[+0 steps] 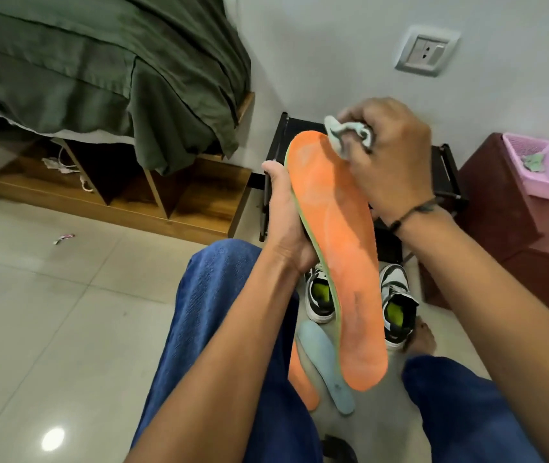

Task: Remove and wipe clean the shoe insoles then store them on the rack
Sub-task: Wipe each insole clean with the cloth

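While my left hand (286, 215) grips the orange insole (336, 255) and my right hand (386, 155) pinches the cloth (343, 135) at its 12 o'clock end, wiping looks midway: two insoles (328, 365) wait on the floor, rack (446, 175) unloaded as far as visible.

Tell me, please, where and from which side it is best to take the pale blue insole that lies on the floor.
Probably pinch the pale blue insole at its near rounded end, coming from above. It lies flat and thin on the floor, and the orange insole on the floor lies close along its left edge.
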A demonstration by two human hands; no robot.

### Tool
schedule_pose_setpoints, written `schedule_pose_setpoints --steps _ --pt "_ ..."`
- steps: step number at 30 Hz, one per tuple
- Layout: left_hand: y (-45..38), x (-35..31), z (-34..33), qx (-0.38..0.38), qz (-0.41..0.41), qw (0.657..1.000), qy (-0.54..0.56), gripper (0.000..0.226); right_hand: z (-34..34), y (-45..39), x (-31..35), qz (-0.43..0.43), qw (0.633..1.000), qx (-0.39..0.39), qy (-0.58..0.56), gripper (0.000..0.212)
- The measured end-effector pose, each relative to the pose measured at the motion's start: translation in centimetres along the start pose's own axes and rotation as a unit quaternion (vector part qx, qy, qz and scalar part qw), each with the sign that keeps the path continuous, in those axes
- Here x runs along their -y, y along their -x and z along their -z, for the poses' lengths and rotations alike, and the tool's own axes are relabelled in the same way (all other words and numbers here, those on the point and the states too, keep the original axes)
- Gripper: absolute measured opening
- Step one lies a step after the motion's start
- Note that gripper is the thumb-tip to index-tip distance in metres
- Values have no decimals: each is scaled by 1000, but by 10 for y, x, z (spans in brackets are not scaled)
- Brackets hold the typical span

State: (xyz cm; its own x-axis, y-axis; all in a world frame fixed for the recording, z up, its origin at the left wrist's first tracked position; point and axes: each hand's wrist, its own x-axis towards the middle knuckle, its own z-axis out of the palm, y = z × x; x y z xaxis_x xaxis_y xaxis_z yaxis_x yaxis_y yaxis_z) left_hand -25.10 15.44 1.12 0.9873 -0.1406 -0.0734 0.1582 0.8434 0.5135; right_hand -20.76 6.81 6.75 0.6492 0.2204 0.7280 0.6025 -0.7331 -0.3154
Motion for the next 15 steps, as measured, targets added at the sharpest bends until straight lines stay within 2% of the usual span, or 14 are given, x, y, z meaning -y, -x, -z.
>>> schedule_pose_setpoints --steps 3,7,10,15 --pt "-8 -3 7 5 -5 1000 5 88 -28 -7 -1 44 998 5 37 15" --pt "-15 -6 18 8 14 1000 -4 90 -50 2 -1 -6 1000 0 26 14" --pt "-19 -7 21 8 24 1000 -17 91 -54 1 -3 -7 1000 -7 14 12" --pt "-27 -14 28 -3 33 999 -4 100 -53 31 3 51 996 58 -49 8"
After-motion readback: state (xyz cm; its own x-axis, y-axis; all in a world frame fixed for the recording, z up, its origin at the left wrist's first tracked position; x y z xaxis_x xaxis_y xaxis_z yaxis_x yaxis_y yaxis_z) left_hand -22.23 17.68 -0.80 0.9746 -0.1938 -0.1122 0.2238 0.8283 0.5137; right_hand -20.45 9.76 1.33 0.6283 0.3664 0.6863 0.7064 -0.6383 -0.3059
